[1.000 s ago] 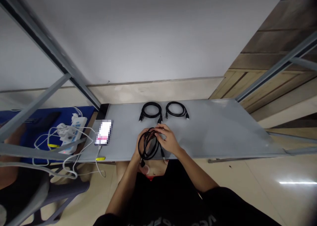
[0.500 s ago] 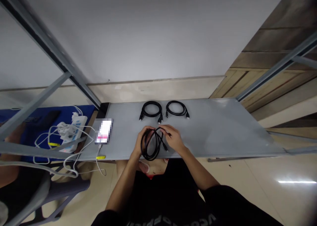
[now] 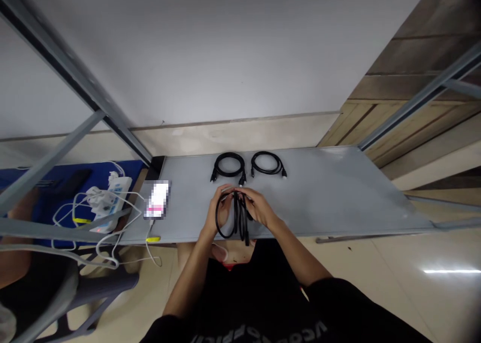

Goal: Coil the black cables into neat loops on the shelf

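Note:
A partly looped black cable [image 3: 236,218] hangs between my two hands at the near edge of the grey shelf [image 3: 323,198]. My left hand [image 3: 219,210] is closed around the top of its loops. From the other side my right hand [image 3: 260,209] grips the same cable, fingertips close to those of the left. One plug end dangles below the loops. Beyond my hands two coiled black cables lie flat side by side, a left coil [image 3: 217,168] with its plugs toward me and a right coil [image 3: 277,157].
A phone [image 3: 158,200] with blurred screen lies left on the shelf, a white charging cord attached. A white power strip [image 3: 119,193] with plugs sits on a blue surface [image 3: 131,170]. Metal posts frame both sides. Another person's arm [image 3: 17,233] shows at far left.
My hands have come closer together at the top of the cable. Its loops have turned and bunched narrower, and the plug end now hangs lower. The two coils stay put.

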### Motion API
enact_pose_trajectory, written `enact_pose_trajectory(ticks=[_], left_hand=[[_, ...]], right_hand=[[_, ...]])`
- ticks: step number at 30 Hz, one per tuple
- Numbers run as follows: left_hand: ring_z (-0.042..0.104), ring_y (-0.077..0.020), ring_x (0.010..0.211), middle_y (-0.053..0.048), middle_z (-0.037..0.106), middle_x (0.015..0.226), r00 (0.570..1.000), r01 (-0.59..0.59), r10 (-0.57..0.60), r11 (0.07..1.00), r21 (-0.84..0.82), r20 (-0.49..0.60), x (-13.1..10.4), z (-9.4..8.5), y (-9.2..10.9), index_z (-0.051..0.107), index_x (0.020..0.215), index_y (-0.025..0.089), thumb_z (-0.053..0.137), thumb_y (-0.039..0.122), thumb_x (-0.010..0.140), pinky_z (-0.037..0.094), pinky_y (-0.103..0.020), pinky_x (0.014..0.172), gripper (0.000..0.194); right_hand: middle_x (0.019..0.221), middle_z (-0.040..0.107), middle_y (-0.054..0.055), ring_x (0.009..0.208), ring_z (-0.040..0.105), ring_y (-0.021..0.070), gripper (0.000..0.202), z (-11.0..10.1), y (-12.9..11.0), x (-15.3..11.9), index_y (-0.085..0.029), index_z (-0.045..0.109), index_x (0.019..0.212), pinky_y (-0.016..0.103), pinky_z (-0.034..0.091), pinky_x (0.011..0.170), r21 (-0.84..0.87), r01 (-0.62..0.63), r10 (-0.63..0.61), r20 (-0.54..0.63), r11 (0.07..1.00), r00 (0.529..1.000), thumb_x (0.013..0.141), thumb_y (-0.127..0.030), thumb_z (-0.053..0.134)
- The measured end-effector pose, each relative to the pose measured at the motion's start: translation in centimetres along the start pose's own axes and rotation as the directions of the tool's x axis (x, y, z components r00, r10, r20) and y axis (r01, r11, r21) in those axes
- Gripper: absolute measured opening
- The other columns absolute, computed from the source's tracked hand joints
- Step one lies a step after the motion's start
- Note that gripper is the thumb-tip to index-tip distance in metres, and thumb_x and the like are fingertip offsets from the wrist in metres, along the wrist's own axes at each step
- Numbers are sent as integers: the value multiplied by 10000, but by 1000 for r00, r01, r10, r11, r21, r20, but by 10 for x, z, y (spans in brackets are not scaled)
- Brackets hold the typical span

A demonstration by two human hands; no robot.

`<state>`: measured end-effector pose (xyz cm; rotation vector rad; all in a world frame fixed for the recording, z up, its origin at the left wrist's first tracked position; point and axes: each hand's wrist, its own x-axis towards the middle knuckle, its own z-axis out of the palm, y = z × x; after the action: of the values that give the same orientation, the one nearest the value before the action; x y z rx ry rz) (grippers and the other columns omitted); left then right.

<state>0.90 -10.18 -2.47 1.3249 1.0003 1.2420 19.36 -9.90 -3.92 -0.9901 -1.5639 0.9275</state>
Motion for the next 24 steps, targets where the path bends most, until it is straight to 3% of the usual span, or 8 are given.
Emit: enact_pose_trajectory(ticks=[3,6,12,18,21,24], left_hand=[[777,-286,1259,-110,818,1306,999,-34,34,999,27,-2,0,-1,1,694,1275,242,750,425,986,600,-460,1144,347],[791,-263,1158,-99,809,1274,999,-44,43,997,59,14,-1,-5,1,710,1273,228,769,377,970,612,-430,1103,343],[769,-252,1097,-83,775,1190,994,-98,103,989,111,-40,-1,-1,8,744,1207,228,808,374,937,625,-397,1026,313],[772,-228,978,-55,795,1038,998,-63,64,984,167,-3,2,1,17,723,1073,220,718,484,1018,655,-389,950,270],[786,-226,972,-55,795,1033,998,-27,34,994,104,-60,4,-6,18,677,1035,228,683,600,1031,682,-396,901,373],[791,-219,989,-66,788,1048,989,-50,60,996,77,-133,9,-19,21,655,1052,231,664,685,1027,694,-402,901,455]], right_hand=[[1251,819,113,1149,789,271,380,-2,-2,5,-270,852,1282,455,645,1078,-17,80,-78,70,997,994,1089,-451,579],[1181,807,115,1073,782,257,355,-9,-2,7,-270,858,1305,439,660,1016,-59,134,-125,137,989,983,1089,-382,600],[1157,787,96,1076,770,253,369,-9,7,10,-291,833,1359,441,661,1011,-93,129,-120,97,987,988,1054,-372,641],[1123,843,93,1037,807,274,303,-7,8,13,-255,879,1116,433,665,973,26,-18,17,51,999,999,991,-450,683],[1021,849,72,930,806,266,299,-15,7,12,-247,861,1054,418,681,855,104,-134,134,12,985,991,935,-488,729],[957,839,58,908,795,255,311,-26,9,11,-239,844,992,405,680,834,148,-194,203,-47,970,978,902,-527,765]])
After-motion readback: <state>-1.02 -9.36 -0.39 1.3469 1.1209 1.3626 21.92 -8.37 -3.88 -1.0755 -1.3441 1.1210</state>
